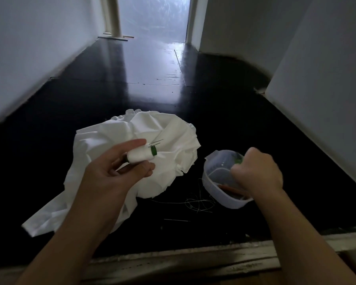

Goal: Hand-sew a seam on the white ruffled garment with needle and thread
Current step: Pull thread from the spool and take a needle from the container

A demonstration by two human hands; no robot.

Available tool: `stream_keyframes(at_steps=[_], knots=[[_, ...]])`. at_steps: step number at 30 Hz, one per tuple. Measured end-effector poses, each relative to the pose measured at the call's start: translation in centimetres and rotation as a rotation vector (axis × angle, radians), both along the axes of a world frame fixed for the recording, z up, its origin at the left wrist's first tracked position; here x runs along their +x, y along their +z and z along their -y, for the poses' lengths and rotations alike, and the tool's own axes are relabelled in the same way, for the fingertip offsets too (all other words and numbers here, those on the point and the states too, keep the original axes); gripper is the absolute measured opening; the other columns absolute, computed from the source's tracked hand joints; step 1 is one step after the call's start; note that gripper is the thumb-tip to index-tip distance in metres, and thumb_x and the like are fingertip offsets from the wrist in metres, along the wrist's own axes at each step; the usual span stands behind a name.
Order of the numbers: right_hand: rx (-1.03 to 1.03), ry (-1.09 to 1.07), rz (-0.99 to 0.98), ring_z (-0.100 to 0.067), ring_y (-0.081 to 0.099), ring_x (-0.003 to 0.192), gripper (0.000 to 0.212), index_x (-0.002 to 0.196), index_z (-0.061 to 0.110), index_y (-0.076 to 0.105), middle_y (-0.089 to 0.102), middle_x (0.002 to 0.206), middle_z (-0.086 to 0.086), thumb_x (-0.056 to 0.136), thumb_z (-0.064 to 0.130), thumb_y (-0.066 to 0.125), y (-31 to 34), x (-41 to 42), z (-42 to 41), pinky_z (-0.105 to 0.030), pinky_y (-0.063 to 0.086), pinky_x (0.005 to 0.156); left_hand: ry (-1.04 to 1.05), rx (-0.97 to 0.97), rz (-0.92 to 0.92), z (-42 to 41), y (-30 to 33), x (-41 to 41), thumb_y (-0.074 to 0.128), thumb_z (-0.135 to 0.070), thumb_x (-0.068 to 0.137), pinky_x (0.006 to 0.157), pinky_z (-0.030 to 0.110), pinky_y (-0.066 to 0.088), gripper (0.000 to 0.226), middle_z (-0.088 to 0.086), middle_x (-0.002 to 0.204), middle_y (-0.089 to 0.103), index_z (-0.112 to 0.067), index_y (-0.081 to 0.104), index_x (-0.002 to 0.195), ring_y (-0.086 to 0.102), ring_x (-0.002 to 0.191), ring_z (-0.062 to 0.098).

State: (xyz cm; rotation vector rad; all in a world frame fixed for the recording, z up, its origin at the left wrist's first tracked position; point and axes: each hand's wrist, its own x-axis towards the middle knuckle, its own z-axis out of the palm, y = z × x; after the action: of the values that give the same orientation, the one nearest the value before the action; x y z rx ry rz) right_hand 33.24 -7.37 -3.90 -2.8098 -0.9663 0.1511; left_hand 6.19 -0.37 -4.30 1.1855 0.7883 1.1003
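The white ruffled garment [115,167] lies crumpled on the dark floor. Above it my left hand [115,171] holds a spool of white thread [141,156] with green ends, thumb below and fingers above. Two needles [155,142] stick out of the spool's far end. My right hand [257,171] is curled, knuckles up, over a clear plastic container [216,167] to the right of the garment; what its fingers hold is hidden. Loose thread [197,203] lies tangled on the floor in front of the container, and a single needle [177,220] lies nearer me.
The container holds an orange-brown stick-like item [228,188] and something green [238,160]. Glossy black floor [152,79] runs ahead between white walls to a bright doorway. A worn wooden threshold [193,260] crosses the near edge.
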Motion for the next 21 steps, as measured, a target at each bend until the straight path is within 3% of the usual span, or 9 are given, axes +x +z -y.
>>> stream_keyframes(at_steps=[4,6,11,14,16,21], knots=[[0.415,0.041,-0.387,-0.019,0.065,0.08,0.019,0.117,0.01,0.06,0.067,0.097,-0.01,0.101,0.019,0.058,3.2,-1.3,1.1,-0.033,0.048,0.064,-0.036,0.026,0.001,0.2,0.6,-0.4,0.081,0.004,0.08,0.083,0.017,0.058,0.046,-0.003,0.112,0.08,-0.026,0.078,0.115,0.078,0.102,0.016],[0.597,0.105,-0.649,-0.02,0.066,0.074,0.012,0.112,0.012,0.065,0.071,0.094,-0.011,0.104,0.013,0.056,4.4,-3.4,1.5,-0.034,0.05,0.064,-0.05,0.04,-0.001,0.2,0.9,-0.7,0.08,0.004,0.081,0.085,0.018,0.059,0.047,-0.004,0.113,0.08,-0.024,0.077,0.118,0.077,0.105,0.014],[0.701,0.391,-0.919,-0.014,0.049,0.062,0.014,0.101,0.006,0.072,0.064,0.077,-0.006,0.098,0.004,0.058,5.4,-7.5,2.3,-0.027,0.039,0.059,-0.064,0.041,-0.006,0.2,1.4,-1.5,0.08,0.005,0.081,0.086,0.018,0.058,0.05,-0.001,0.114,0.08,-0.025,0.076,0.12,0.077,0.105,0.015],[0.675,0.542,-0.911,-0.006,0.049,0.059,0.013,0.097,0.009,0.073,0.062,0.074,0.0,0.099,0.012,0.061,5.4,-8.6,1.8,-0.017,0.037,0.055,-0.058,0.029,-0.009,0.1,1.5,-2.0,0.08,0.008,0.08,0.083,0.017,0.058,0.051,0.002,0.11,0.08,-0.025,0.077,0.119,0.078,0.101,0.018],[0.627,0.625,-0.838,-0.002,0.057,0.065,0.01,0.095,0.016,0.076,0.067,0.075,0.007,0.097,0.016,0.066,5.3,-9.2,1.5,-0.017,0.042,0.061,-0.058,0.046,-0.043,0.1,1.6,-2.3,0.08,0.007,0.082,0.085,0.019,0.059,0.05,0.003,0.107,0.08,-0.025,0.076,0.119,0.078,0.1,0.018],[0.514,0.681,-0.581,-0.004,0.071,0.089,0.008,0.097,0.029,0.077,0.075,0.092,0.013,0.092,0.023,0.075,4.7,-10.1,0.9,-0.032,0.056,0.085,-0.049,0.098,-0.117,-0.2,1.4,-2.4,0.081,0.006,0.082,0.088,0.023,0.06,0.049,0.001,0.103,0.08,-0.026,0.075,0.119,0.078,0.097,0.017]])
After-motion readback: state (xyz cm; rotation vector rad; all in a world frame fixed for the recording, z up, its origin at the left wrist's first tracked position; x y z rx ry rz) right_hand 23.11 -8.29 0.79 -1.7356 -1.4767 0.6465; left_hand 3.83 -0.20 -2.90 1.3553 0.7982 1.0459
